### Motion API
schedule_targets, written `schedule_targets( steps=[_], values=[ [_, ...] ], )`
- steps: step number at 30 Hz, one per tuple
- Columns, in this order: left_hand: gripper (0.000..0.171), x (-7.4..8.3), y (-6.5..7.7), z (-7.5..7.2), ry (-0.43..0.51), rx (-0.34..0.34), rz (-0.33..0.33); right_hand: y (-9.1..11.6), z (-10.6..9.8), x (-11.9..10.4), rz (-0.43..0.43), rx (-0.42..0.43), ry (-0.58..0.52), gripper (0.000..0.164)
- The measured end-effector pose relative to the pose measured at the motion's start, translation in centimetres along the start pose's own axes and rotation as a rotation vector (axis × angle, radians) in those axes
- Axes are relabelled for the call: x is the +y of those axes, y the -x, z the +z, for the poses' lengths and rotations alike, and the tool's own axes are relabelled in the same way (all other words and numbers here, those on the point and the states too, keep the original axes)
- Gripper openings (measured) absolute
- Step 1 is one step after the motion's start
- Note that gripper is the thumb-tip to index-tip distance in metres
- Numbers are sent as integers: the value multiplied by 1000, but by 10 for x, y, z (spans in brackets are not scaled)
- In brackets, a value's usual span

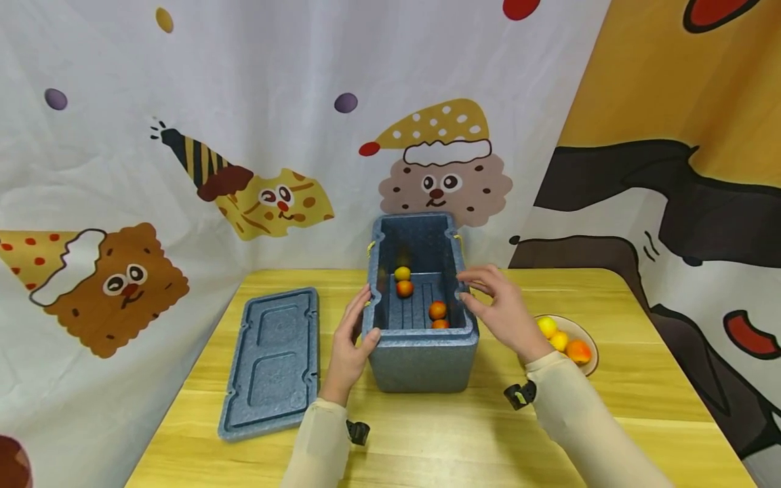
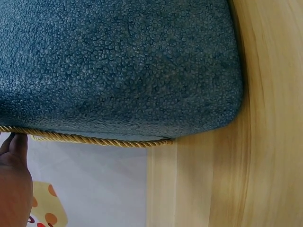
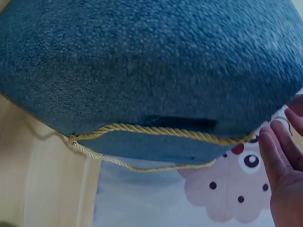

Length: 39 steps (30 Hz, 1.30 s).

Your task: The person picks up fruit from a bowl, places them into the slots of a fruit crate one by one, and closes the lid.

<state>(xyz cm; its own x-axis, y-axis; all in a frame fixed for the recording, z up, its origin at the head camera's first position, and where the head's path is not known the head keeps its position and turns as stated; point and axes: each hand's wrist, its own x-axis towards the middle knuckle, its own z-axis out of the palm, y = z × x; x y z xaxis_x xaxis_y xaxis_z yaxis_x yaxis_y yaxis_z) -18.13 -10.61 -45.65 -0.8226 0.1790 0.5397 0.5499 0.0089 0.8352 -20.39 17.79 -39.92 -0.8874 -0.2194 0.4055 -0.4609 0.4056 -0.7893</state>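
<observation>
A blue-grey foam box (image 1: 424,366) with its top uncovered stands mid-table. Inside lie a yellow fruit (image 1: 402,274), an orange fruit (image 1: 405,289) beside it, and two orange-red fruits (image 1: 437,310) nearer the front wall. My left hand (image 1: 349,349) rests along the box's left side, thumb at the front left corner, fingers fairly straight. In the left wrist view its fingers are partly hidden by the yellow rope handle (image 2: 102,140). At the right rim is my right hand (image 1: 503,312), fingers extended, thumb apart from them. Another rope handle (image 3: 175,134) hangs loose on that side.
The foam lid (image 1: 268,366) lies on the wooden table (image 1: 421,434) left of the box. To the right, partly behind my right forearm, a plate (image 1: 587,339) holds yellow and orange fruit (image 1: 578,351). A cartoon-printed curtain (image 1: 274,81) hangs behind the table.
</observation>
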Motion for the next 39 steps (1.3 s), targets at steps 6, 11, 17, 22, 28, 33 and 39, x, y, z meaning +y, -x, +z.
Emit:
schedule_targets(
  steps=[6,11,17,22,28,33,39],
  values=[
    [57,0,-1,0,1,3,8,6,-12,13,12,69,-14,30],
    [56,0,0,0,2,-1,8,15,-19,24,37,107,5,27],
    [58,0,0,-1,-1,4,2,23,-24,34,75,106,54,26],
    [58,0,0,0,6,3,4,32,-29,45,86,86,79,24],
    [56,-1,1,0,8,0,16,49,-36,62,138,101,134,24],
    [56,-2,2,0,9,5,15,59,-41,71,167,96,174,24],
    [57,-3,1,0,3,9,5,67,-50,79,225,116,170,26]
  ],
)
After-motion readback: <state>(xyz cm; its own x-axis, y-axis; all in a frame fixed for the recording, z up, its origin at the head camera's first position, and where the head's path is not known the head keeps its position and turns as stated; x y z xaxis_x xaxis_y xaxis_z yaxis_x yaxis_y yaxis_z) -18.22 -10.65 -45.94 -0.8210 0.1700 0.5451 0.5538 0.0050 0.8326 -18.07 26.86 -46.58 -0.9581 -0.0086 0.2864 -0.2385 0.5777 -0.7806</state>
